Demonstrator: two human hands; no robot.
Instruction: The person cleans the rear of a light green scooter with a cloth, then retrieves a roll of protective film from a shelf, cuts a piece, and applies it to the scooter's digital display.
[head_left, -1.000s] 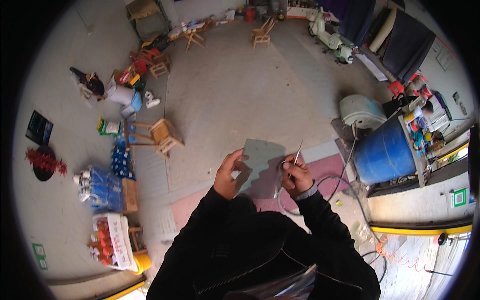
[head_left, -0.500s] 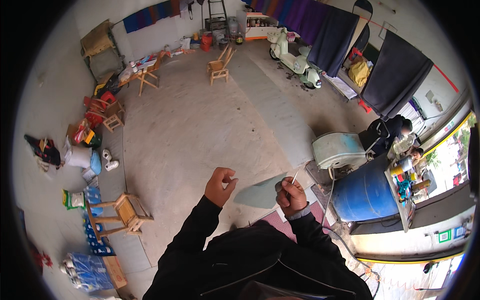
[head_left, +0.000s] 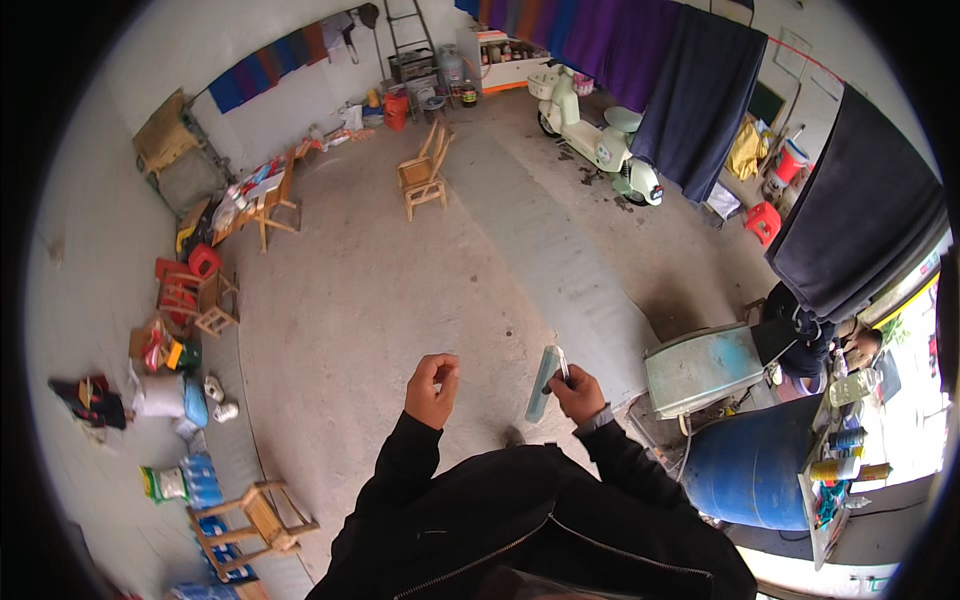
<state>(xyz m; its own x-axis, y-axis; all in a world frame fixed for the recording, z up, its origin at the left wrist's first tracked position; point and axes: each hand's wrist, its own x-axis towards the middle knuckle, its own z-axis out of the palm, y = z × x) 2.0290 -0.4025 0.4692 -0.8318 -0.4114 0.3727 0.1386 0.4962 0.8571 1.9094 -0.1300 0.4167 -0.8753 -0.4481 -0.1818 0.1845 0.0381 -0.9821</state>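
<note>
My right hand (head_left: pixel 580 397) is closed at the lower centre. In it is a narrow, greenish, see-through strip (head_left: pixel 540 392), standing up to the left of the fingers. A slim pale tool (head_left: pixel 562 362) with a dark lower part rises from the same grip; its kind does not show. My left hand (head_left: pixel 431 394) is raised to the left, apart from the strip. Its fingers are curled in toward the thumb, and whatever may be between them is hidden.
Low wooden chairs stand ahead (head_left: pixel 422 178) and at the lower left (head_left: pixel 266 518). To my right are a blue barrel (head_left: pixel 745 470), a metal-topped box (head_left: pixel 705 370) and a bent-over person (head_left: pixel 800 325). Farther back, a pale green scooter (head_left: pixel 600 140) stands beside hanging dark cloths (head_left: pixel 695 100).
The greenish piece, broad before, now shows as a narrow strip. My left fingers have curled in closer to the thumb. The whole view has shifted, with the barrel and box lower.
</note>
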